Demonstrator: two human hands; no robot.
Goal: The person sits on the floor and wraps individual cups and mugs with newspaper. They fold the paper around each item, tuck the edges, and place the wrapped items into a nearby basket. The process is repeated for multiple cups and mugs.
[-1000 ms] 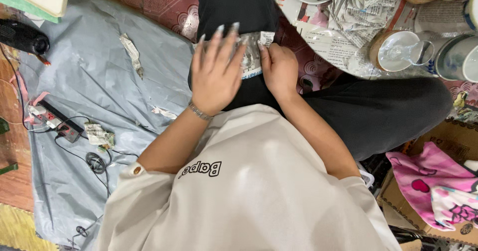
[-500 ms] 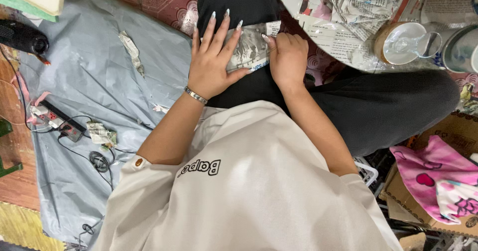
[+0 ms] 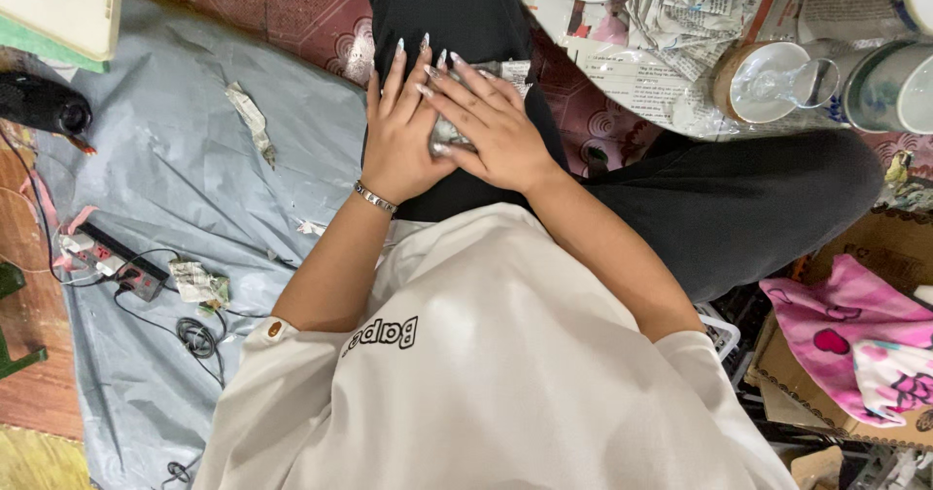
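Note:
I sit on the floor with my black-trousered lap (image 3: pixel 457 14) in front of me. A small newspaper-wrapped bundle (image 3: pixel 445 140) rests on my thigh, almost wholly covered by my hands. My left hand (image 3: pixel 398 140) lies against its left side with long-nailed fingers stretched forward and a silver bracelet (image 3: pixel 375 197) on the wrist. My right hand (image 3: pixel 501 130) lies over the bundle's top, its fingers crossing toward the left hand. A corner of newsprint (image 3: pixel 513 68) sticks out beyond the fingers.
Crumpled newspaper sheets (image 3: pixel 671 23) lie at the upper right with a glass cup in a brown bowl (image 3: pixel 773 82) and a mug (image 3: pixel 889 87). A grey sheet (image 3: pixel 175 179) covers the floor on the left, carrying a power strip (image 3: pixel 117 262), cables and paper scraps. A cardboard box with pink cloth (image 3: pixel 855 334) stands at right.
My right hand has slid left from the bundle's right edge onto its top. The bundle, earlier showing between the hands, is now nearly hidden. My left hand has barely moved.

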